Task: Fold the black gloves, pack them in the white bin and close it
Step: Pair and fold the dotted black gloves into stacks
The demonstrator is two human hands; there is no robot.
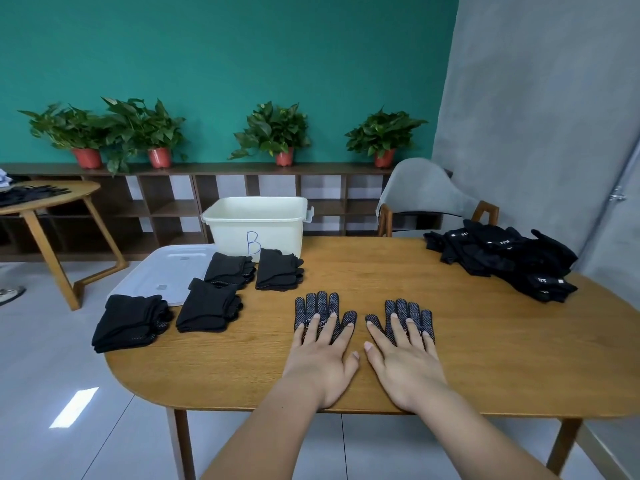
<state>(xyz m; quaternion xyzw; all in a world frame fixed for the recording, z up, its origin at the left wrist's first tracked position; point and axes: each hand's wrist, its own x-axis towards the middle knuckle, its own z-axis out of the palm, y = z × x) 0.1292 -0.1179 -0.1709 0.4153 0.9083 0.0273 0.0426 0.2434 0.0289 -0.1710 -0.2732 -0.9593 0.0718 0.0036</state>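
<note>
Our left hand (320, 355) lies flat on a dotted black glove (322, 303). Its grip is fully open, fingers straight and spread, pressing the glove to the counter (381, 271) and clasping nothing. Our right hand (403, 358) rests the same way on a second dotted glove (412, 311), grip just as wide, fingers straight. The two gloves lie side by side but apart, in front of the white bin (258, 223) and somewhat to its right. Their fingertips point away from us, and our palms hide their cuffs.

The bin stands at the counter's far edge, uncovered, with a blue letter B on its near wall; we cannot see inside. Its white lid (166, 271) lies flat just left of the bin. Four folded glove stacks (278, 273) sit before the bin: two just in front of it, and two farther toward us and to its left. Whether any rest on the lid's edge we cannot tell. A loose heap of unfolded black gloves (509, 258) lies well to the right of the bin.

The counter is rounded, light wood. Behind the bin and to its right stands a grey chair (422, 192). Behind the bin runs a dark shelf unit (214, 169) carrying potted plants (273, 133) against a teal wall, with a grey wall to the right. Far left of the bin stands a round side table (45, 199) on the grey tiled floor.
</note>
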